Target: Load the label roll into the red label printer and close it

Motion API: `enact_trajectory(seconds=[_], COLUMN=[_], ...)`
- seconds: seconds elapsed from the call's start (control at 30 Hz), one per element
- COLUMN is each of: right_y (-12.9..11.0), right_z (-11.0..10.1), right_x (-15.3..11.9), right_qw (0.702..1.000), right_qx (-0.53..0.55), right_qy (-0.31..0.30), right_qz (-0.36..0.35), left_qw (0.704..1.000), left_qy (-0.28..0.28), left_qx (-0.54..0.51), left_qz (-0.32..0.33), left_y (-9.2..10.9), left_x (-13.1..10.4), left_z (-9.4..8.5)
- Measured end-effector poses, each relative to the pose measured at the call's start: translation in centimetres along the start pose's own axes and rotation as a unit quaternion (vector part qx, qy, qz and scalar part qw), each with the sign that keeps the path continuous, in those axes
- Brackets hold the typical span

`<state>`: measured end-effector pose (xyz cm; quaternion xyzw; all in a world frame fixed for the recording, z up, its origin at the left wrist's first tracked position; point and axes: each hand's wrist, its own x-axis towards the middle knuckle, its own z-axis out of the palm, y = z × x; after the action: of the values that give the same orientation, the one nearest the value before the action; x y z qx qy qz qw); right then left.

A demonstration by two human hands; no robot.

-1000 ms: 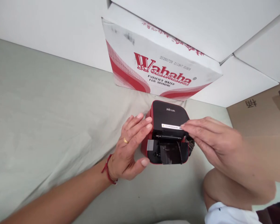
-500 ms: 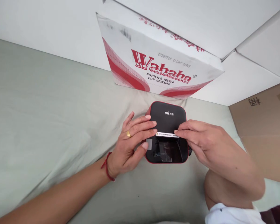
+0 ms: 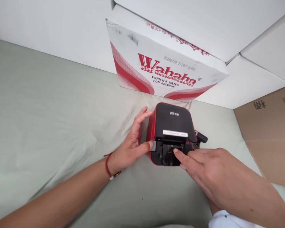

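In the head view, your right hand (image 3: 204,171) had left the white label strip (image 3: 175,133) and put its index fingertip on the dark glossy strip (image 3: 168,155) at the front of the black-and-red device (image 3: 174,122); the work seemed to have shifted from the device's upper part to its front. That hand pressed there, but whether it also pinched an edge you could not tell. Your left hand (image 3: 129,147) had slid as well: it grasped nothing, its thumb on the grey square (image 3: 154,146) at the front left corner and its fingers loosely spread along the red side. The device sat on the pale green cloth (image 3: 61,110), just in front of the Wahaha carton (image 3: 166,69). A black rod-like piece (image 3: 201,136) lay close by its right side, a brown carton (image 3: 263,133) well apart, farther right. Your right hand hid the device's front right corner.
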<state>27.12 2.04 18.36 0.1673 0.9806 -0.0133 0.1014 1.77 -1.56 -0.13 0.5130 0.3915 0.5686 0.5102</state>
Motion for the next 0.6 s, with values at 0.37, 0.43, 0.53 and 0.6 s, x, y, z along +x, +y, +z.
enact_trajectory(seconds=[0.37,0.43,0.53,0.6], right_y=[3.3,4.2,4.9,4.8], right_z=[1.8,2.7,3.0,2.7], right_x=[5.7,7.1,8.5,8.9], right_qw=[0.973,0.966,0.958,0.959], right_qx=[0.081,0.075,0.044,0.021], right_qy=[0.080,0.011,-0.064,-0.083], right_qz=[0.199,0.247,0.275,0.272], left_qw=[0.999,0.999,0.999,0.999], left_qy=[0.002,-0.002,-0.006,-0.008], left_qx=[-0.039,-0.045,-0.045,-0.046], left_qz=[-0.011,-0.014,-0.013,-0.009], left_y=[0.1,0.1,0.1,0.0], left_x=[0.2,0.2,0.3,0.3], left_z=[0.4,0.4,0.4,0.4])
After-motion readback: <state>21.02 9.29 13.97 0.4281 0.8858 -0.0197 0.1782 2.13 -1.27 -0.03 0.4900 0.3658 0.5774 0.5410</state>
